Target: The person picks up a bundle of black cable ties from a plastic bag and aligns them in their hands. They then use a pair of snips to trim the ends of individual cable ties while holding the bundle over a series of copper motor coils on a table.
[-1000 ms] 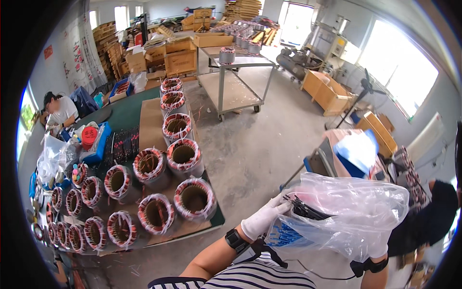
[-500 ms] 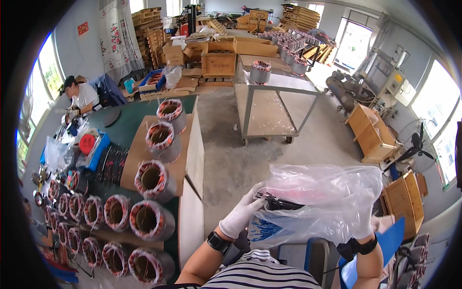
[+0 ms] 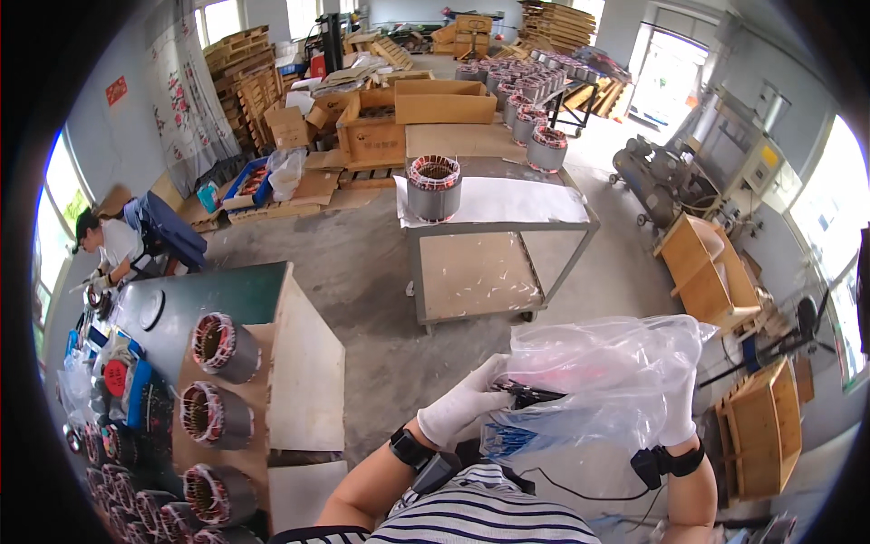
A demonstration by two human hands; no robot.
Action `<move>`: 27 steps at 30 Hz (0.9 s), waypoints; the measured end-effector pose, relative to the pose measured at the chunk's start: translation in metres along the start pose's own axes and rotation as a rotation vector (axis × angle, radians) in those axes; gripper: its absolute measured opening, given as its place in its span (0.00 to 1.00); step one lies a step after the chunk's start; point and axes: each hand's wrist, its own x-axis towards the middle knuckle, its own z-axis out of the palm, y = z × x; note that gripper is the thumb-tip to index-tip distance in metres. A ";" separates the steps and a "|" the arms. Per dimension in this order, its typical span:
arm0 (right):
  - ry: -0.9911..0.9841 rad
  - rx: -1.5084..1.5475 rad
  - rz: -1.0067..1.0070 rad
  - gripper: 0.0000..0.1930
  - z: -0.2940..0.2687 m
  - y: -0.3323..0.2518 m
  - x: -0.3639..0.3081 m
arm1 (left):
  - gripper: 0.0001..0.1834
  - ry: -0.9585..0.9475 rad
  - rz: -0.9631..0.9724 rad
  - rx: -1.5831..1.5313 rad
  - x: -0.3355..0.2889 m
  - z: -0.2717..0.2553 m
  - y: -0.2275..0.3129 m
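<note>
In front of my body I carry clear plastic bags (image 3: 616, 349) between both white-gloved hands. Thin black strips (image 3: 535, 394) poke out of one bag beside my left hand, and a bundle of blue strips (image 3: 507, 440) shows through the plastic below. Something pinkish inside is blurred by the film. My left hand (image 3: 467, 399) is closed round the left edge of the bags, its thumb against the black strips. At the right edge, my right hand (image 3: 678, 408) grips the plastic, its fingers partly hidden by the folds.
A metal trolley (image 3: 501, 227) ahead bears a wound motor stator (image 3: 434, 189). Left stands a green-topped bench (image 3: 217, 288) with several stators (image 3: 225, 347); a person (image 3: 118, 245) sits at its far end. Wooden crates (image 3: 761, 426) and a black fan (image 3: 807, 317) line the right.
The trolley appears nearer, while the bench and its stators have slid left and down in view. Both hands still hold the bags.
</note>
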 end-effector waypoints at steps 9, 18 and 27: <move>-0.374 -0.512 -0.460 0.12 0.008 0.070 0.304 | 0.39 0.243 0.155 -0.095 0.194 -0.067 0.006; -0.279 -0.710 -0.743 0.08 0.127 0.159 0.564 | 0.41 0.537 0.451 -0.295 0.351 -0.191 0.038; -0.594 -0.926 -0.866 0.10 0.207 0.233 0.639 | 0.31 0.970 0.047 0.825 0.398 -0.312 -0.004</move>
